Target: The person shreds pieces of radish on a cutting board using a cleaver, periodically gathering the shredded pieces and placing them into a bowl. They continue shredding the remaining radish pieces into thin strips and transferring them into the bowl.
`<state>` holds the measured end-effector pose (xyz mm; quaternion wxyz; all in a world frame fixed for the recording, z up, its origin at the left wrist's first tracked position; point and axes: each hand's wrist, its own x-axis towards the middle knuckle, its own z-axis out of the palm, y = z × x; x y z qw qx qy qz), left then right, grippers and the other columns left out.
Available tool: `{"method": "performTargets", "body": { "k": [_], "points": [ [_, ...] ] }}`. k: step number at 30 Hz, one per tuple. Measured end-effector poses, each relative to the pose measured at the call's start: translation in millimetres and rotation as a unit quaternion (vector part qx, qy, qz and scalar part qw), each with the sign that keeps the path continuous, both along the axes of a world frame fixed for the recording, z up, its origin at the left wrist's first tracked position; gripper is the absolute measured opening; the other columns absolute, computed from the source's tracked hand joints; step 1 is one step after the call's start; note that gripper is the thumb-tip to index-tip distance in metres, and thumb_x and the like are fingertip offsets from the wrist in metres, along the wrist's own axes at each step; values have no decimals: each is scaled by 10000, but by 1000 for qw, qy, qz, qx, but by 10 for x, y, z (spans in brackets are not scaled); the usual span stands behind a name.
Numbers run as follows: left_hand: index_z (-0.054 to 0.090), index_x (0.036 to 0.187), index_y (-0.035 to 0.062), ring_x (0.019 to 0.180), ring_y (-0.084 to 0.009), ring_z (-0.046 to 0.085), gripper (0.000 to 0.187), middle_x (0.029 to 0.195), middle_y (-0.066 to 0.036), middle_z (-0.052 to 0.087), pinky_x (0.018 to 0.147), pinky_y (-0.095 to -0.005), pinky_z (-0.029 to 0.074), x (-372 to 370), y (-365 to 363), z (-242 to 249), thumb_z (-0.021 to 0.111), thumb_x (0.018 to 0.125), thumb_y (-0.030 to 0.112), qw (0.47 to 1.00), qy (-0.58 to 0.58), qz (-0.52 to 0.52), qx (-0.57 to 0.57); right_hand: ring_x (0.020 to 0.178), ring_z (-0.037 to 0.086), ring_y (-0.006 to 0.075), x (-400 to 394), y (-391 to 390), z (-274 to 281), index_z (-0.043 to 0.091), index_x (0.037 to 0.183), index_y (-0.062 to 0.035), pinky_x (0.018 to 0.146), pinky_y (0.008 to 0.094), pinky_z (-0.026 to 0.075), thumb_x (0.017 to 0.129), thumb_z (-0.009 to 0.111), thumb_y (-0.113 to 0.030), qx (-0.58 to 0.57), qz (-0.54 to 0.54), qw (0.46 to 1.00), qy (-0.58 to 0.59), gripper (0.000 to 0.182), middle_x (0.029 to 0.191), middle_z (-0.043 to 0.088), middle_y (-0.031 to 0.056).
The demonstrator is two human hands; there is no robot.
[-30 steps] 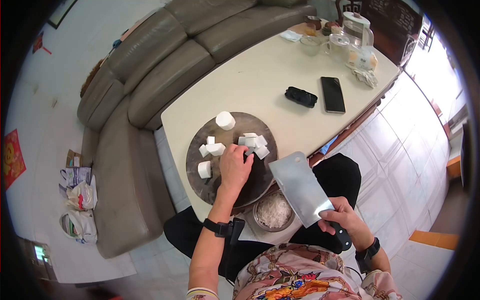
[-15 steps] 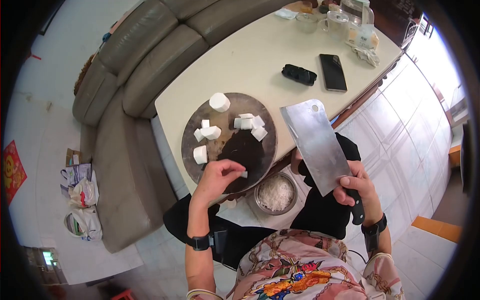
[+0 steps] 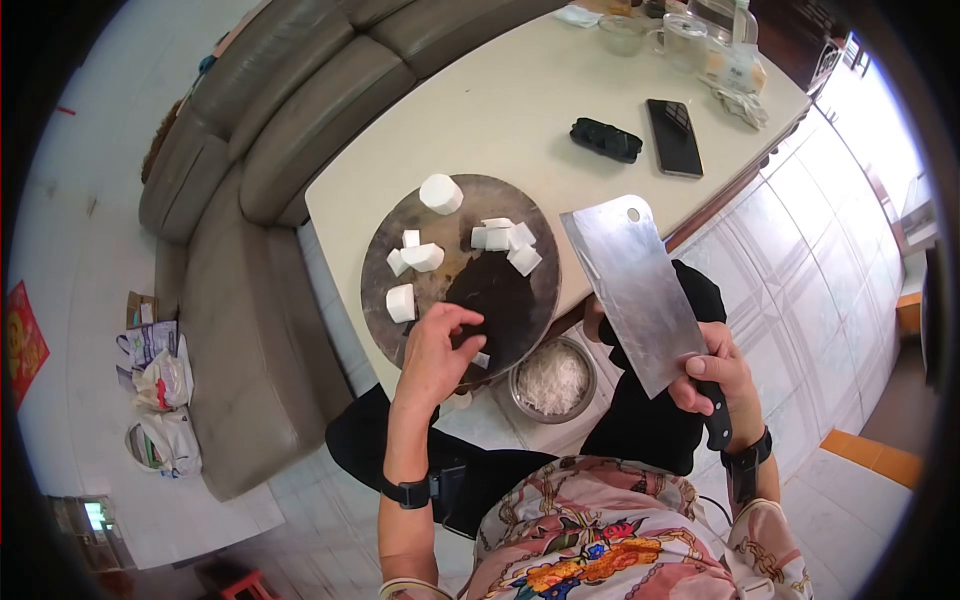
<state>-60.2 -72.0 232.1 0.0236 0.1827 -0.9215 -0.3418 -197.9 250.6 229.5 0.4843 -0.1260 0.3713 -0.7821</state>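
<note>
One small white piece (image 3: 481, 360), pinched a moment ago, is down on the board (image 3: 520, 320): left hand (image 3: 432, 355) free, fingers apart; right hand (image 3: 722, 375) clamps the cleaver (image 3: 638, 290).

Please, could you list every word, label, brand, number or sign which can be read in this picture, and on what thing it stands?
No text can be read clearly.
Pack on the table: dark marks, too small and blurred to read.
Poster on the wall: no words legible.
Purple bag: any print is too blurred.
Cleaver: no lettering visible.
</note>
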Motion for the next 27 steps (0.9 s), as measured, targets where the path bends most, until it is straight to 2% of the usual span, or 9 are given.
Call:
{"method": "performTargets", "body": {
  "k": [3, 5, 10, 16, 19, 21, 23, 25, 27],
  "points": [
    [690, 1044, 37, 800, -144, 582, 293, 991, -55, 648, 729, -270, 496, -323, 107, -1, 770, 763, 33, 997, 30, 55, 38, 358, 428, 106, 14, 3, 4, 577, 1011, 109, 332, 236, 329, 851, 616, -109, -10, -12, 1000, -19, 273, 595, 573, 134],
    [688, 1043, 30, 831, -145, 594, 295, 1052, -61, 658, 755, -267, 498, -527, 216, -65, 784, 768, 70, 989, 137, 40, 36, 360, 432, 108, 43, -5, 30, 577, 1010, 107, 335, 235, 331, 851, 616, -107, -5, -22, 1000, -21, 269, 597, 574, 136],
    [640, 1069, 19, 925, -299, 636, 340, 1096, -148, 642, 806, -374, 517, -790, 298, -316, 761, 756, 72, 974, 188, -4, -125, 371, 438, 112, 41, 61, -20, 580, 1007, 95, 344, 228, 332, 848, 622, -103, -2, -28, 1000, -13, 257, 602, 571, 138],
    [653, 979, -7, 791, -286, 663, 124, 921, -162, 670, 716, -345, 523, -828, 214, -415, 648, 865, 40, 966, 242, 3, -96, 385, 445, 115, 59, 89, 3, 579, 980, 79, 351, 223, 329, 843, 631, -105, 12, -44, 998, -35, 235, 603, 566, 139],
    [655, 945, -12, 722, -274, 653, 88, 855, -168, 669, 666, -324, 515, -759, 140, -334, 625, 894, 54, 973, 212, 56, -76, 386, 450, 118, 54, 73, -15, 578, 979, 83, 348, 222, 330, 844, 631, -105, 3, -37, 999, -23, 237, 606, 569, 146],
    [656, 945, -8, 716, -198, 635, 84, 859, -112, 678, 668, -301, 501, -686, 69, -298, 609, 911, 53, 970, 214, 69, -94, 384, 452, 119, 61, 79, -44, 578, 995, 94, 341, 223, 328, 841, 634, -109, -3, -38, 999, -30, 261, 603, 569, 150],
    [659, 954, -10, 721, -125, 606, 91, 857, -38, 670, 675, -287, 490, -574, -14, -222, 594, 923, 46, 978, 159, 96, 96, 380, 450, 119, 69, 78, -27, 577, 988, 96, 337, 224, 328, 839, 637, -114, 5, -40, 999, -30, 264, 600, 568, 152],
    [669, 969, -8, 781, -77, 584, 105, 864, 7, 650, 712, -264, 477, -428, -145, -84, 584, 931, 41, 981, 103, 69, 146, 375, 447, 119, 67, 64, 5, 577, 981, 98, 333, 226, 327, 837, 640, -120, 10, -44, 999, -27, 268, 597, 568, 153],
    [670, 993, 6, 744, -139, 582, 123, 845, -42, 632, 680, -284, 464, -318, -211, 64, 578, 930, 58, 991, 2, -65, 116, 365, 439, 117, 73, 48, 36, 579, 968, 99, 326, 226, 325, 834, 645, -128, 22, -54, 998, -26, 271, 592, 566, 154]
  ]
}}
